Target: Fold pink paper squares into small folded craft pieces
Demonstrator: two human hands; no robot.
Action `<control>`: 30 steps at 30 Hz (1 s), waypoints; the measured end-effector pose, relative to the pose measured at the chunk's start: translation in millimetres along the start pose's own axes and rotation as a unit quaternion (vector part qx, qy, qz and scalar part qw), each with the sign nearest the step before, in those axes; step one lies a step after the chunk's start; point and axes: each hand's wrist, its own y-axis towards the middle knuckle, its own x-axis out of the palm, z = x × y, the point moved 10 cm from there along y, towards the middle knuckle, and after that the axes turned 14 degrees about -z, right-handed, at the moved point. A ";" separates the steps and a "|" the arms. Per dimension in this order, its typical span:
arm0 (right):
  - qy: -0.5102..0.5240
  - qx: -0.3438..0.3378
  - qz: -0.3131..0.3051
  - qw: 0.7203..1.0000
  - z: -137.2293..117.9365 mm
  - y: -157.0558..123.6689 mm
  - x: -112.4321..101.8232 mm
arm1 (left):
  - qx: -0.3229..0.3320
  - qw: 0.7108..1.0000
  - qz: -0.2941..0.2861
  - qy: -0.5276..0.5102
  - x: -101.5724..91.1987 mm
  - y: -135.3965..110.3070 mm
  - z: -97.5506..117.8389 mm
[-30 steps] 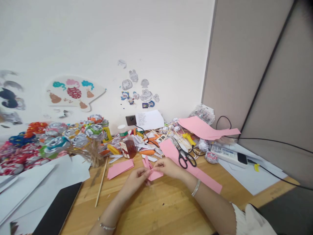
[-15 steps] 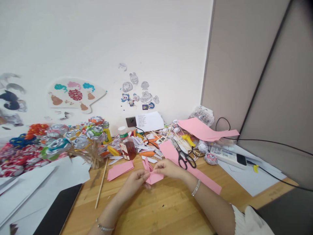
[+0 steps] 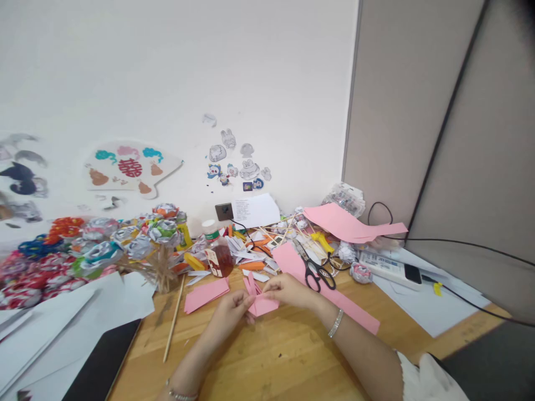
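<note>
Both hands pinch 1 small piece of folded pink paper (image 3: 262,301) just above the wooden table (image 3: 284,362). The left hand (image 3: 231,309) holds the near left side with its fingers closed on the paper. The right hand (image 3: 287,289) holds the top right side, thumb and fingers pressed shut on it. A few thin pink flaps stick up from the piece between the 2 hands.

It looks like a fold is being made, and the hands are in the middle of pressing or lining up an edge. A good next move would need the edges to meet neatly, with 1 hand keeping the paper from sliding while the other presses the crease flat.

Just left of the hands lies a flat stack of pink sheets (image 3: 206,294). A long pink strip (image 3: 330,295) runs under the right wrist, and black scissors (image 3: 315,271) rest on it, near the right hand. A thin wooden stick (image 3: 173,324) lies to the left. Farther back are a small bottle (image 3: 218,257) and a big bunch of paper flowers (image 3: 96,248).
</note>
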 end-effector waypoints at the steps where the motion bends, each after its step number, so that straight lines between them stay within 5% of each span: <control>1: -0.001 0.000 0.006 1.000 -0.7 -0.2 -0.2 | 0.002 1.000 0.000 0.002 -0.2 -0.3 0.8; 9: -0.037 -0.014 0.034 0.999 -2.2 2.5 4.9 | 0.033 0.998 -0.009 0.060 6.2 1.6 4.6; 16: -0.046 -0.018 -0.018 0.999 -9.5 -1.0 3.1 | 0.034 0.999 -0.033 -0.006 6.2 0.8 6.2; 21: 0.038 0.008 -0.053 0.998 4.6 -1.1 3.5 | 0.017 0.999 -0.021 -0.035 2.8 0.3 -0.7; 30: 0.028 -0.040 -0.002 0.999 -0.4 0.6 -2.3 | 0.017 0.995 -0.035 -0.090 3.1 4.6 -8.1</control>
